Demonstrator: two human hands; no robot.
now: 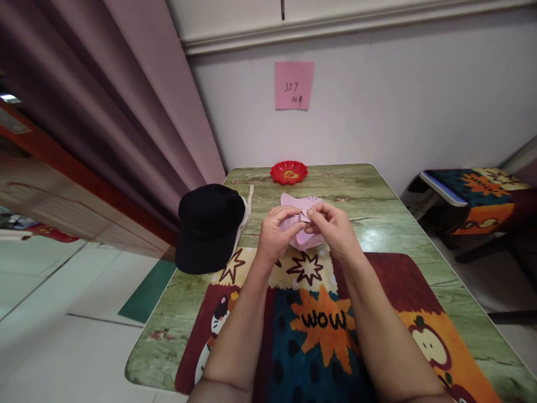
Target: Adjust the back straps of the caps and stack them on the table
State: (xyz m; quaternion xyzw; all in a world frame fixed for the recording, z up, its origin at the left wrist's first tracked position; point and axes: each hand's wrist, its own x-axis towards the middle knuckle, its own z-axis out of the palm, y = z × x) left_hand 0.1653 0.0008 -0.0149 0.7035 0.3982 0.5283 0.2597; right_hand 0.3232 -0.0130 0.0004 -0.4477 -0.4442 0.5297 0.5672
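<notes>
Above the middle of the table, my left hand and my right hand meet with bent fingers. Pinched between their fingertips is a small pale pink strap-like piece. Behind and under the fingers shows a larger pink item with a curved outline and small dark marks near its far edge. My hands cover much of it, so its kind and whether the strap-like piece belongs to it cannot be made out. To the left of my left hand, a black cap rests over something white, with a pale strap sticking out.
A red scalloped dish sits at the table's far side. A patterned mat covers the near part of the green wood-look table. A pink note is on the wall; a curtain hangs left. Another mat-covered surface stands right.
</notes>
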